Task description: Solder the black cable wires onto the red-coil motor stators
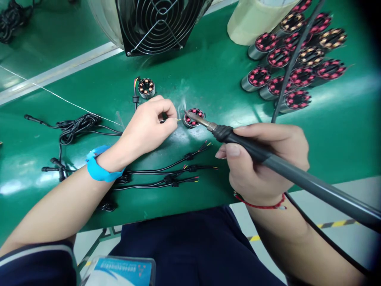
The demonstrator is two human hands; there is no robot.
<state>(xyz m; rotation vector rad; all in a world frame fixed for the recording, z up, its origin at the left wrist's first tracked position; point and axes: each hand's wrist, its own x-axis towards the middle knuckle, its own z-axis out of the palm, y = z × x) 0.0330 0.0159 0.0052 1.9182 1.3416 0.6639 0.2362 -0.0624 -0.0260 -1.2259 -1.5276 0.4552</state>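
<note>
My right hand (264, 163) grips a soldering iron (253, 149) by its dark handle. Its metal tip reaches the near side of a small motor stator (195, 120) with red windings, and a wisp of smoke rises there. My left hand (153, 123) is closed in a pinch just left of that stator, on the thin wires of a black cable; a yellow wire end pokes out past the fingertips. A thin pale strand (74, 105), perhaps solder, runs in from the left toward this hand. Beyond it stands a stator (147, 88) with copper windings and a cable attached.
Several stators (278, 57) on metal cylinders stand at the back right, crossed by the iron's dark cord (293, 59). A fan (160, 24) and a pale roll (253, 24) are at the back. Coiled black cables (79, 127) lie left; stripped cable ends (190, 169) lie nearer me.
</note>
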